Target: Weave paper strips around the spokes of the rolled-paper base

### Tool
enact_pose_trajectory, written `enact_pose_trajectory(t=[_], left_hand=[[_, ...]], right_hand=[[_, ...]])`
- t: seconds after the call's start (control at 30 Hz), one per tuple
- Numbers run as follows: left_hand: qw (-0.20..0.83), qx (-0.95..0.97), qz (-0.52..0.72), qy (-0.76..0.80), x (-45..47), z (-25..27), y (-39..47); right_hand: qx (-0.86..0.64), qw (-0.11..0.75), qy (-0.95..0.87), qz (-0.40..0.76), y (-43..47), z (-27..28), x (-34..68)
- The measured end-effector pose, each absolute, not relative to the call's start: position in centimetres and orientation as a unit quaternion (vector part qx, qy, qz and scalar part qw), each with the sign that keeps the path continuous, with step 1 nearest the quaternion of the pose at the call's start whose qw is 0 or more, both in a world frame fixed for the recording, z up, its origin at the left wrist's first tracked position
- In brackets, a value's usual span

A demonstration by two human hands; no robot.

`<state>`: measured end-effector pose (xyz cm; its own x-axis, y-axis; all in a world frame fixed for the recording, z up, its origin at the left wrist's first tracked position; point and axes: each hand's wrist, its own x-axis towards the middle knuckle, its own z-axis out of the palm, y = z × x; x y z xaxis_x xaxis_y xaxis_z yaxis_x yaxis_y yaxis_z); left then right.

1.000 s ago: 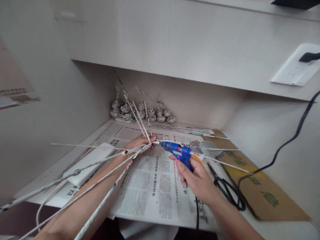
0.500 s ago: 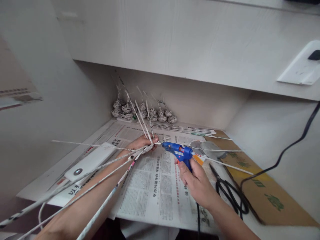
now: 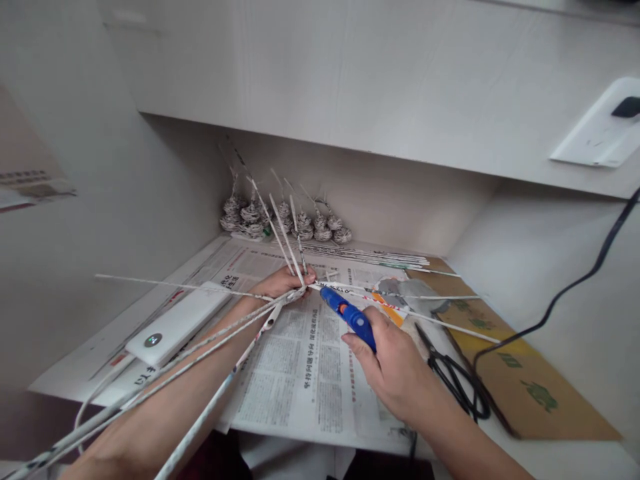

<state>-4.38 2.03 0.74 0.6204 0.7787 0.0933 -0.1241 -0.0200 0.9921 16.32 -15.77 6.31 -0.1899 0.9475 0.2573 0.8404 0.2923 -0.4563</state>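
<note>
My left hand (image 3: 287,283) pinches a bundle of rolled paper sticks (image 3: 284,303) where they cross. The sticks fan out from that crossing: some upward, some to the right, some toward me over my forearm. In my right hand (image 3: 387,350) is a blue glue gun (image 3: 349,313), gripped by its handle. Its nozzle points up and left and lies close by the crossing; whether it touches the paper I cannot make out. Under both hands, printed newspaper (image 3: 300,380) covers the table.
Several gourd-shaped woven paper pieces (image 3: 301,227) stand along the back wall. Loose paper sticks (image 3: 380,257) lie before them. At right are black-handled scissors (image 3: 457,387), brown cardboard (image 3: 545,400) and a black cable (image 3: 565,307); at left, a white power bank (image 3: 175,327).
My right hand has turned the glue gun, so its body now slants downward to the right and is seen from above. My left hand keeps its hold on the sticks.
</note>
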Motion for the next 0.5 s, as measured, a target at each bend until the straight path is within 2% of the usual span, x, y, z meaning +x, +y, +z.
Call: enact_pose_trajectory(t=[0.13,0.33,0.5], left_hand=[[0.637,0.63,0.347,0.277,-4.7,0.8,2.3],[0.674,0.552,0.383,0.306,-4.7,0.8,2.4],[0.721,0.482,0.392,0.306,-4.7,0.4,2.6]], right_hand=[[-0.592,0.176,-0.786,0.026,-16.3,6.9,16.3],[-0.585,0.151,-0.794,-0.069,-17.0,5.8,20.1],[-0.609,0.088,-0.782,-0.1,-18.9,3.5,25.8]])
